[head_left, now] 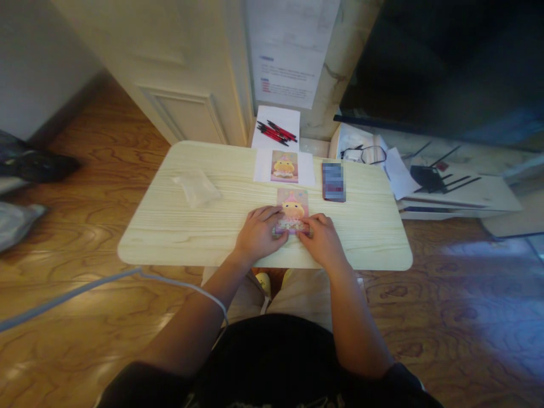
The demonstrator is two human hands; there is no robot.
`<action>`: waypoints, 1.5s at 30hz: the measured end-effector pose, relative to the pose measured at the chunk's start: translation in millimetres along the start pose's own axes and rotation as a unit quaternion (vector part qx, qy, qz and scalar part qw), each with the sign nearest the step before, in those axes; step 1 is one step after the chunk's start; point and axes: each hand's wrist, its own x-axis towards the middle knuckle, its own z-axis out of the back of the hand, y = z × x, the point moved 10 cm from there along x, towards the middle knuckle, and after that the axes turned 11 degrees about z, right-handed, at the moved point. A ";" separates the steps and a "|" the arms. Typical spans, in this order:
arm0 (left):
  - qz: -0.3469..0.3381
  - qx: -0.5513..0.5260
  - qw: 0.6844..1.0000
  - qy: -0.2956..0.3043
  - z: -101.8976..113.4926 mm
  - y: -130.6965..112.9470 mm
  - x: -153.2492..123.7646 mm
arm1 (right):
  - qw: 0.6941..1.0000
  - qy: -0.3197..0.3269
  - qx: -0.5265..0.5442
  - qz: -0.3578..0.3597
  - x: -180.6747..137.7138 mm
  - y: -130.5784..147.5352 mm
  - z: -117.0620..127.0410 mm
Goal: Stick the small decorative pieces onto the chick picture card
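A small pink picture card with a yellow cartoon figure [292,207] lies near the front middle of a pale wooden table [178,226]. My left hand [259,231] rests on the card's lower left corner, fingers curled and pressed down. My right hand [319,238] pinches the card's lower right edge, with fingers together. Something small lies between the fingertips on the card, but I cannot make it out. A matching picture on a white sheet [284,166] lies just behind the card.
A phone [334,181] lies to the right of the sheet. A clear plastic bag [196,188] sits on the table's left. Beyond the far edge are red and black pens on paper [276,132], glasses [364,153] and loose papers on a low shelf [463,192].
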 end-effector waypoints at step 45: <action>0.004 0.001 1.000 0.005 -0.3 -0.2 0.8 | 0.999 0.016 0.000 -0.032 4.6 -6.6 0.1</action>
